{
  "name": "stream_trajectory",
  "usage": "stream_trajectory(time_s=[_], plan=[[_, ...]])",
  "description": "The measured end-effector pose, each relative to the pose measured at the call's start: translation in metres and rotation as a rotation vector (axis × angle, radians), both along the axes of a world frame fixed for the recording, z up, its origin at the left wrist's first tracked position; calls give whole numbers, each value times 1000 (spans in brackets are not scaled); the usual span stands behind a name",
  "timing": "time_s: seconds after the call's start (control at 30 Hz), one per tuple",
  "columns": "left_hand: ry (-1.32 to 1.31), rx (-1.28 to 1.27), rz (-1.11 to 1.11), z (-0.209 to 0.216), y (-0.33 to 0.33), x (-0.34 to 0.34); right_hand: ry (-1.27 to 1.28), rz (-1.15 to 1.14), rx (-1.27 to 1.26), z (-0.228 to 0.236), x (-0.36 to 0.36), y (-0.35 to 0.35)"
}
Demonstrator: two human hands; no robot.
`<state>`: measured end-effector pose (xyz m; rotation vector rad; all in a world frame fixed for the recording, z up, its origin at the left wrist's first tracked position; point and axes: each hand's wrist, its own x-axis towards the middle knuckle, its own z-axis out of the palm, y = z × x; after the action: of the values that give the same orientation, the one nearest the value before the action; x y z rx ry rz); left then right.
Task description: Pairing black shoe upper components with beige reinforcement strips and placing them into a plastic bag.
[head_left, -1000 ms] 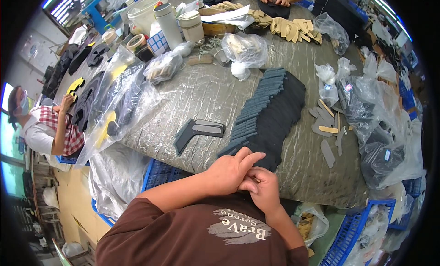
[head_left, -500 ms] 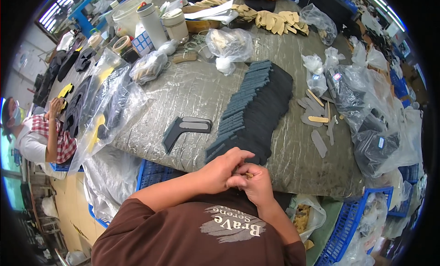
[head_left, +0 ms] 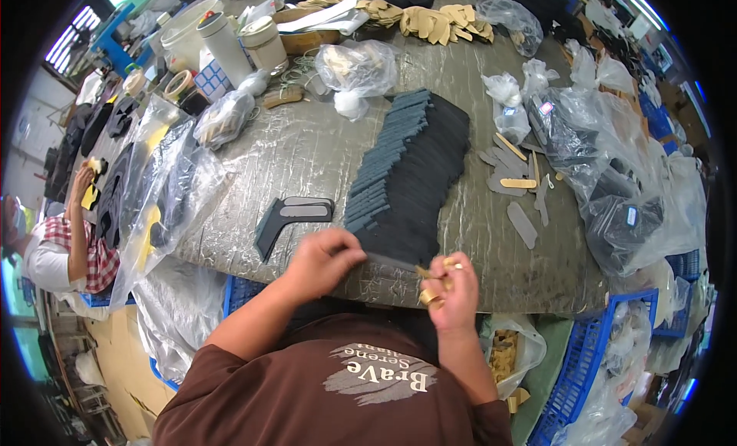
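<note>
**Mia:** Crinkly plastic covers the big work table (head_left: 307,150), and stuff sits all over it. What are the hands doing?

**Ben:** They are at the near edge of the table. The left hand (head_left: 322,263) pinches one end of a thin dark gray piece (head_left: 388,259) between thumb and fingers. It is held flat and pulled out from the bottom of the long row.

**Mia:** Which row?

**Ben:** The row of dark gray pieces (head_left: 407,173). They lie on each other like fallen dominoes, so each edge peeks out. I think that makes it easy to grab just one.

**Mia:** And the other hand?

**Ben:** The right hand (head_left: 449,292) is curled shut around small tan strips (head_left: 430,286). One strip end sticks out and touches the gray piece, just where the two hands meet. It looks like the strip goes onto the piece.

**Mia:** What is that bent gray shape?

**Ben:** That is an L-shaped gray piece (head_left: 288,216) with lighter gray strips on top. It lies alone, left of the row, near the left hand.

**Mia:** Anything else?

**Ben:** Loose gray and tan bits (head_left: 522,196) lie right of the row. Clear plastic bags (head_left: 606,162) hold more dark parts. Far off stand white tubs (head_left: 265,41), plus tan cut shapes (head_left: 430,20). Another person (head_left: 65,242) in a checked top works at the far left.
</note>
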<state>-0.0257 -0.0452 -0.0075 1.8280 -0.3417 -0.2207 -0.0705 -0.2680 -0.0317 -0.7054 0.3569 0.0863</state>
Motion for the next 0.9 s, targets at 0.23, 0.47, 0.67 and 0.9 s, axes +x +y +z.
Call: stream_trajectory(time_s=[0.23,0.47,0.67,0.9], plan=[[254,228,102,-5,-8,17,-720,-27,-1681,-19,-12,-7],[265,349,90,-2,-21,22,-714,96,-1921,-21,-13,-3],[263,387,77,0,-23,22,-727,128,-1929,-20,-12,-4],[155,420,88,-4,-26,19,-882,158,-2013,-22,-9,-6]])
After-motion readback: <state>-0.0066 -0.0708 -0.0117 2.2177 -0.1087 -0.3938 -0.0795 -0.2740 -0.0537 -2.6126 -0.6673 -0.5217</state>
